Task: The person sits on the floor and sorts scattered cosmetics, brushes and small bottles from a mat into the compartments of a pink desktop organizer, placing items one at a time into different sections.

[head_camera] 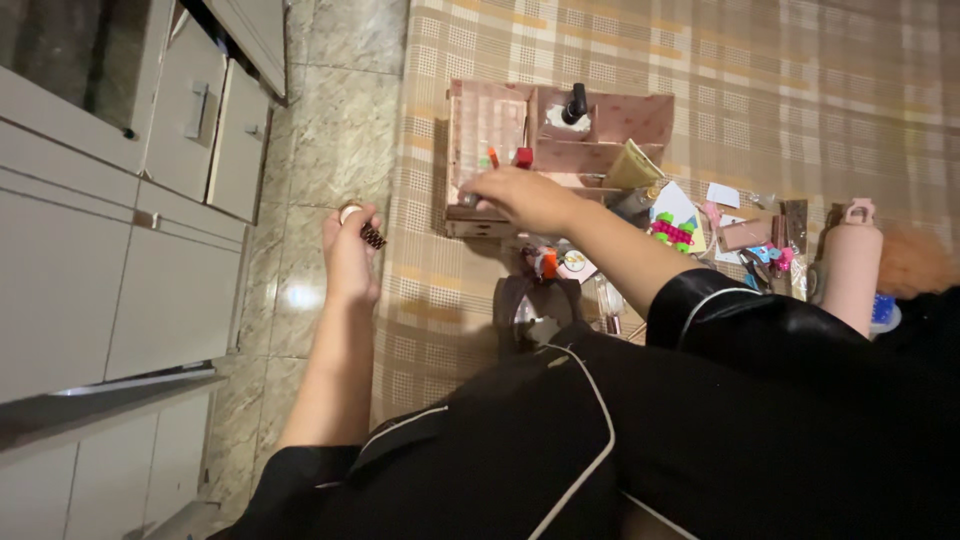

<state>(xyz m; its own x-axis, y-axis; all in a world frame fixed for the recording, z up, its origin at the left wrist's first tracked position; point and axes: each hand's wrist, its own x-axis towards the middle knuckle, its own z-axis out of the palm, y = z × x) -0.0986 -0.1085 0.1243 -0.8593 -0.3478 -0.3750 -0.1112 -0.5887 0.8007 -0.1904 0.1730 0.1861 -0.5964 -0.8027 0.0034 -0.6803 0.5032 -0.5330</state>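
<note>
We are holding one small ridged tube (372, 236) in our left hand (350, 255); our right hand (520, 195) is pinching something, unclear what, at one pink organizer (600, 120).

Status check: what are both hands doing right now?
Left hand holds small tube. Right hand reaching into pink organizer box. Clutter beside box.

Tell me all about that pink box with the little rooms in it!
The pink organizer box looks like thin wood or board, split into several open compartments. It sits on the checked cloth. A black-topped bottle stands in one compartment, with red and orange sticks nearby. The right hand rests on its front edge.
</note>
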